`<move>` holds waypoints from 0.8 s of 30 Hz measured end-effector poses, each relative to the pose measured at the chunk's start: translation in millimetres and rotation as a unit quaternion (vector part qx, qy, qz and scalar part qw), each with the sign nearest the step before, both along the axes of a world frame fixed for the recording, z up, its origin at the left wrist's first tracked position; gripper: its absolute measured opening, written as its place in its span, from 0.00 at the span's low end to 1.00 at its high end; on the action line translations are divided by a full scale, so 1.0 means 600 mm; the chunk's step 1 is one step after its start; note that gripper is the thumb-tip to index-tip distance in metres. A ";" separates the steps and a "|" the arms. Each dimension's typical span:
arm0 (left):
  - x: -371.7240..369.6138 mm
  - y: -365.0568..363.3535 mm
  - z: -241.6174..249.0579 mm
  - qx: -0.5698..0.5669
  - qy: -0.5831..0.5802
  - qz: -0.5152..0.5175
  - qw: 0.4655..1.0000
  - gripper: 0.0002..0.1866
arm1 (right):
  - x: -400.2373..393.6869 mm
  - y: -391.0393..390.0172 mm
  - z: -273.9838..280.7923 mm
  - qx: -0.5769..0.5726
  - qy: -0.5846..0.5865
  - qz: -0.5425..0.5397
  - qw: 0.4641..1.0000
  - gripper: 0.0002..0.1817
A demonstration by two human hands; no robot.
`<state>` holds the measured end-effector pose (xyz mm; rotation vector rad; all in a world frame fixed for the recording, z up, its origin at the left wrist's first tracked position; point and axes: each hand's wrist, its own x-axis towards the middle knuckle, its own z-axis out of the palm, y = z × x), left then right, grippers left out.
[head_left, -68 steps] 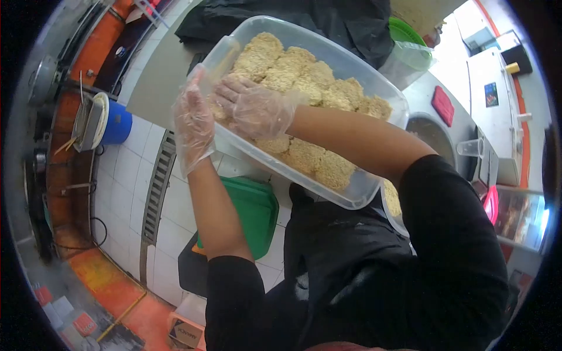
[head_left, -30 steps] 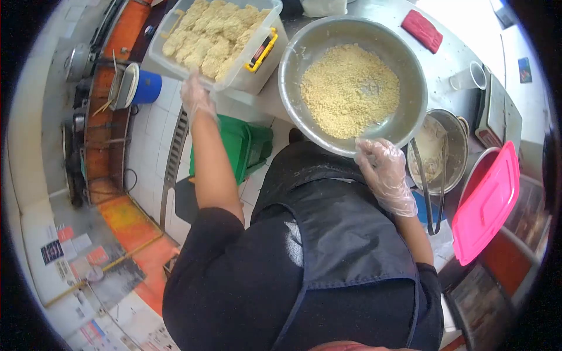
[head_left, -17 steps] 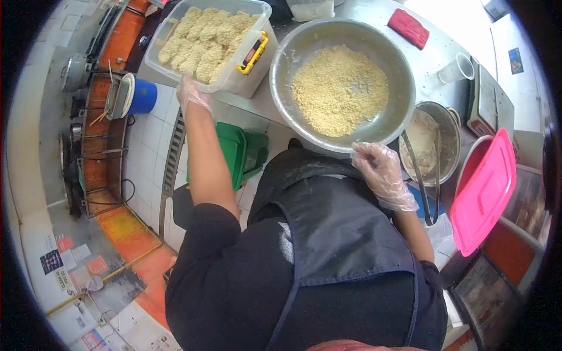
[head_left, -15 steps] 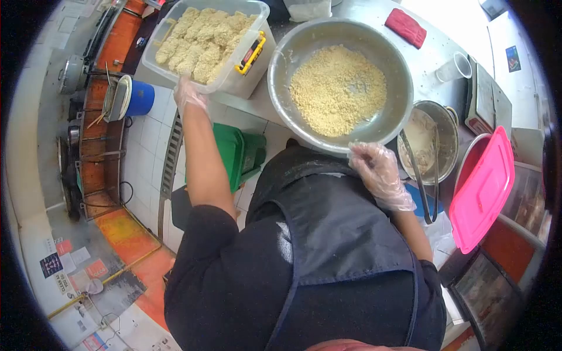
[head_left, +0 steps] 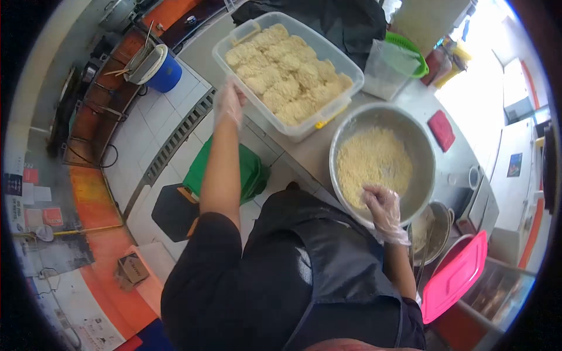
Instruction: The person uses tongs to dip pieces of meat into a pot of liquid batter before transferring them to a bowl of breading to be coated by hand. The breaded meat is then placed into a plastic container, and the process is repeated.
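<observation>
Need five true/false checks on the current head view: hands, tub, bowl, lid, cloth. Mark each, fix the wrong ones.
1. Left hand and right hand both wear clear plastic gloves. True.
2. The left hand is inside the metal bowl. False: it is at the edge of the plastic tub.
3. The right hand is at the bowl's near side. True.
4. The pink lid covers the tub. False: the tub is uncovered.
5. The red cloth lies beside the bowl. True.

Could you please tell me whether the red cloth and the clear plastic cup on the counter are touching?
Apart. The head view shows bare counter between the red cloth and the clear cup.
</observation>
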<state>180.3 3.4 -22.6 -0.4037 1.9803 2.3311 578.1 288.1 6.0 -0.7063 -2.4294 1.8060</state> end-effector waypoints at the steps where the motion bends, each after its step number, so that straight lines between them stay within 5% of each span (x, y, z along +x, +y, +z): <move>1: -0.080 -0.039 -0.045 0.011 -0.010 0.017 1.000 0.24 | -0.047 -0.004 0.026 0.029 -0.024 0.019 0.999 0.23; 2: -0.116 -0.060 -0.030 0.021 -0.007 0.018 1.000 0.24 | -0.095 -0.012 0.036 0.038 -0.020 0.020 0.999 0.23; 4: -0.184 -0.079 0.019 -0.347 0.053 -0.008 0.936 0.32 | -0.192 -0.028 0.049 -0.102 0.017 -0.041 0.994 0.22; 7: -0.272 -0.073 0.038 -0.401 0.205 -0.020 0.893 0.35 | -0.322 -0.065 0.039 -0.245 -0.005 -0.172 0.954 0.21; 8: -0.325 -0.074 0.026 -0.395 0.209 -0.025 0.894 0.35 | -0.351 -0.068 0.026 -0.241 -0.001 -0.178 0.954 0.21; 10: -0.422 -0.066 0.002 -0.390 0.229 -0.233 0.861 0.31 | -0.391 -0.077 0.000 -0.127 -0.023 -0.189 0.973 0.18; 14: -0.394 -0.034 0.043 -0.424 0.144 -0.291 0.845 0.29 | -0.415 -0.107 -0.017 -0.163 0.069 -0.274 0.945 0.23; 21: -0.285 -0.116 0.043 -0.504 0.156 -0.190 0.828 0.19 | -0.412 -0.050 -0.037 -0.048 0.082 -0.269 0.958 0.21; 23: -0.236 -0.116 0.067 -0.343 0.049 -0.183 0.920 0.17 | -0.408 -0.038 -0.036 -0.098 0.026 -0.245 0.964 0.23; 24: -0.227 -0.117 0.076 -0.346 0.038 -0.178 0.920 0.17 | -0.410 -0.039 -0.035 -0.101 0.016 -0.238 0.966 0.23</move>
